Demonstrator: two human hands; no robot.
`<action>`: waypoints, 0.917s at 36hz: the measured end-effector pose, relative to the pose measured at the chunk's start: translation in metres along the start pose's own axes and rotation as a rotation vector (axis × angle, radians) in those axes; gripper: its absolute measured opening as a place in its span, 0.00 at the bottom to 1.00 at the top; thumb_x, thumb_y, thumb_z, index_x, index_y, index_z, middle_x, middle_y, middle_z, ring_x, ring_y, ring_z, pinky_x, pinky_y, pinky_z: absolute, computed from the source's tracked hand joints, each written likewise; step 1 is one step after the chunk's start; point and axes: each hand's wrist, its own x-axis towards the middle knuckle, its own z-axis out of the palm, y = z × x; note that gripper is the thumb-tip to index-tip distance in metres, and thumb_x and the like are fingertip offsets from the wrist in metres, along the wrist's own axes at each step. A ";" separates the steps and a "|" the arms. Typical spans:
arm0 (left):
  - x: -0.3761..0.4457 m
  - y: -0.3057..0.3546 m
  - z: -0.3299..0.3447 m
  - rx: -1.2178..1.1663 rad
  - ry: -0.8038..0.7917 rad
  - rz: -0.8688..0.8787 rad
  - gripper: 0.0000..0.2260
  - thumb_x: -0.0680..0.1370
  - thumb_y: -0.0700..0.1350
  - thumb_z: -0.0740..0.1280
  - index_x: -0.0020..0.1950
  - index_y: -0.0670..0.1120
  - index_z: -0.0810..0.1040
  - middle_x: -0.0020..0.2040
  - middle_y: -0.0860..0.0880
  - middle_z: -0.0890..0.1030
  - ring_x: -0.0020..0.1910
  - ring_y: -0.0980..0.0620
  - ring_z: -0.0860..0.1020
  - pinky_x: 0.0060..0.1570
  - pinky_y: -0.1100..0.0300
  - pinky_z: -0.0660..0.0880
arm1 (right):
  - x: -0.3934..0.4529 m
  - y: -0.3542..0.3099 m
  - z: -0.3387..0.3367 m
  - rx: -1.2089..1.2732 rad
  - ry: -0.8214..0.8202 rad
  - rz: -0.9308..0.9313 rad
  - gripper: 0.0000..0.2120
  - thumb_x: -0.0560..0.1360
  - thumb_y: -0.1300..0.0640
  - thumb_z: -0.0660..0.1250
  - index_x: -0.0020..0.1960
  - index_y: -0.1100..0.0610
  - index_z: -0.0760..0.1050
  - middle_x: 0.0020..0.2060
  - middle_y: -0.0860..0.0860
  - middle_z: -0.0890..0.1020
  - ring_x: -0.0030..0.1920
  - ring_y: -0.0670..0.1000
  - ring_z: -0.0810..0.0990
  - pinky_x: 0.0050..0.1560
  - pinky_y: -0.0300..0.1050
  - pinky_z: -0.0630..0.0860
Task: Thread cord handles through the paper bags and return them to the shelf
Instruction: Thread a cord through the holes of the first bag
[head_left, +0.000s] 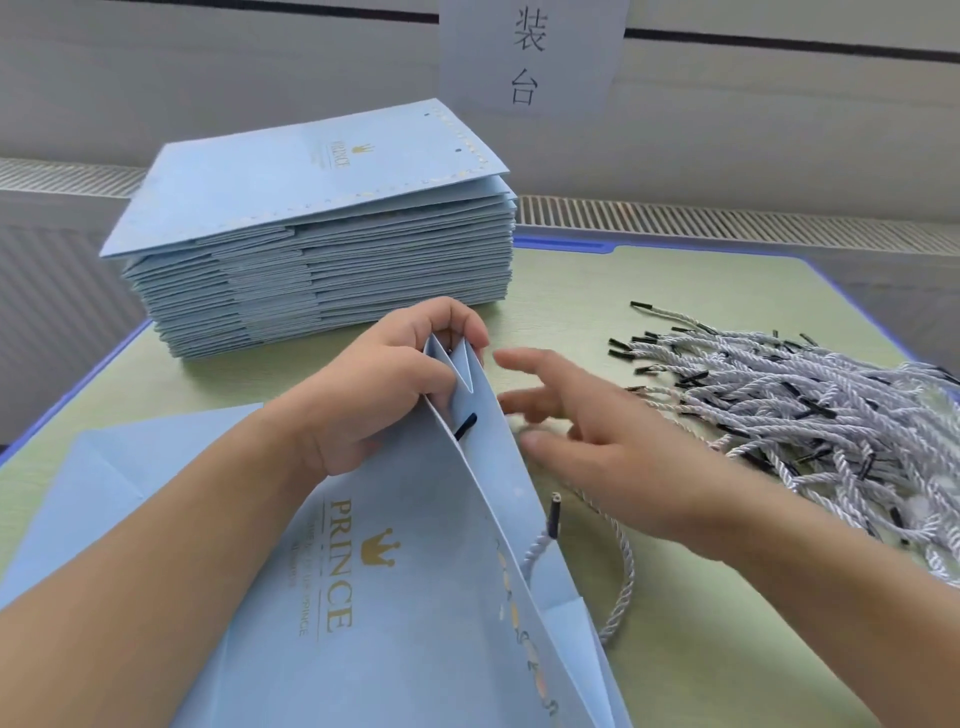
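- The left hand (379, 395), fingers clamped on the mouth of the light-blue paper bag (415, 597) at the table's near edge, holds it open for threading.
- The right hand (597, 441), fingers apart and holding nothing, hovers beside the bag's white twisted cord handle (621, 571).
- Spare cords (805, 410) lie heaped by the right edge, within reach.

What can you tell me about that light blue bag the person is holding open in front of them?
The paper bag is pale blue, smooth card-like paper, printed with a gold crown and the word PRINCE. It lies tilted on the green table, its top edge raised and spread open. The left hand grips that folded top corner. A black cord tip pokes through one hole near the rim; a white twisted cord hangs from the other hole, looping onto the table. The right hand is open beside it.
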 end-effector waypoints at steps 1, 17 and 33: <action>0.000 0.000 -0.001 -0.020 -0.004 0.003 0.19 0.56 0.33 0.59 0.40 0.50 0.77 0.44 0.43 0.73 0.41 0.43 0.68 0.39 0.52 0.66 | 0.002 -0.001 0.001 0.117 -0.058 0.034 0.24 0.78 0.60 0.63 0.70 0.42 0.64 0.54 0.44 0.81 0.50 0.44 0.79 0.58 0.45 0.75; 0.002 -0.003 0.008 0.224 0.056 0.035 0.18 0.60 0.41 0.59 0.48 0.52 0.76 0.51 0.39 0.76 0.41 0.48 0.71 0.41 0.54 0.67 | -0.029 0.020 -0.059 0.373 0.006 0.253 0.07 0.78 0.62 0.63 0.54 0.56 0.76 0.29 0.51 0.74 0.23 0.44 0.61 0.23 0.31 0.60; 0.004 0.000 0.021 0.423 0.148 0.222 0.16 0.74 0.59 0.63 0.51 0.48 0.78 0.43 0.43 0.80 0.40 0.53 0.75 0.46 0.56 0.71 | -0.005 -0.009 -0.011 -0.712 0.224 -0.052 0.41 0.67 0.24 0.40 0.68 0.45 0.67 0.65 0.44 0.71 0.66 0.48 0.65 0.64 0.47 0.63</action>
